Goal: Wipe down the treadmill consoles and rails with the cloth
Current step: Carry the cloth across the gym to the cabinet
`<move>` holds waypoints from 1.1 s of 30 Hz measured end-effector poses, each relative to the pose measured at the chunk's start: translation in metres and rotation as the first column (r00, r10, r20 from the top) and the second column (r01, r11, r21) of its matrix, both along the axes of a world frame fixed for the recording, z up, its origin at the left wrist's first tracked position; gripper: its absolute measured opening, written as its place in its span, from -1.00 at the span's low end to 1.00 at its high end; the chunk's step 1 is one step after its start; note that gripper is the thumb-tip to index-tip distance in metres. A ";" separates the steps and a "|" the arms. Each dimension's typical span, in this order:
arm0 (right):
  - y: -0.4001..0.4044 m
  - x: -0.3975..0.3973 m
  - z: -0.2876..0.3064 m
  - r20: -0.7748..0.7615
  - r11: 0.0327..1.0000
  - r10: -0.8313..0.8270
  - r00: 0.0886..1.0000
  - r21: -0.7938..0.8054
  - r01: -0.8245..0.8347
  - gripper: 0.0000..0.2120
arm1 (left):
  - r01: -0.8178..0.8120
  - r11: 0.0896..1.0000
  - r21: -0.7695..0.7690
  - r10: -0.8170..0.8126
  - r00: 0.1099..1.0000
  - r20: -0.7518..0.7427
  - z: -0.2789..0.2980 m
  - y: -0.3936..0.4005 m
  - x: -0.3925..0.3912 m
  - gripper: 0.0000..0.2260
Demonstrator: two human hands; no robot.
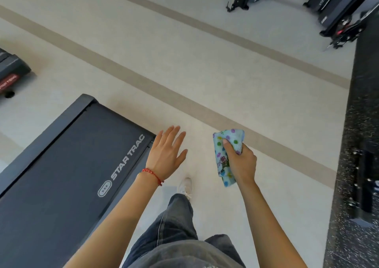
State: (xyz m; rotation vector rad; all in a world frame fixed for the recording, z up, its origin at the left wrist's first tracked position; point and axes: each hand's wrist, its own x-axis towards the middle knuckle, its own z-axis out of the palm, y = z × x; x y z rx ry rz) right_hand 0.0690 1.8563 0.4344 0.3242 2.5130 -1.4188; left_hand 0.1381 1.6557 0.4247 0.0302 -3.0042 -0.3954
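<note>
My right hand [242,161] is closed around a light-blue cloth [222,159] with coloured dots, held in the air above the pale floor. My left hand [167,153] is open, fingers spread, palm down, holding nothing, just past the rear corner of a dark treadmill deck [67,165] marked STAR TRAC. A red bead bracelet sits on the left wrist. No console or rail of this treadmill is in view.
Pale floor with tan stripes [184,95] runs diagonally ahead. The ends of other machines stand at the upper right [336,7] and far left [12,73]. A black speckled mat [356,124] with equipment lies along the right edge. My leg and white shoe [186,185] show below.
</note>
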 end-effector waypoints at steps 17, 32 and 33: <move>-0.076 -0.294 0.001 -0.057 0.995 0.088 0.994 0.042 -0.086 -0.66 | -0.079 0.997 -0.019 0.078 0.997 -0.024 0.003 -0.079 -0.276 -0.53; -0.221 -0.529 0.021 -0.043 0.878 0.479 0.877 0.033 -0.478 -0.66 | -0.497 0.867 0.032 0.498 0.867 -0.014 0.017 -0.169 -0.429 -0.54; -0.237 -0.534 0.019 -0.038 0.863 0.505 0.862 0.034 -0.504 -0.65 | -0.520 0.853 0.035 0.521 0.854 -0.009 0.016 -0.180 -0.432 -0.53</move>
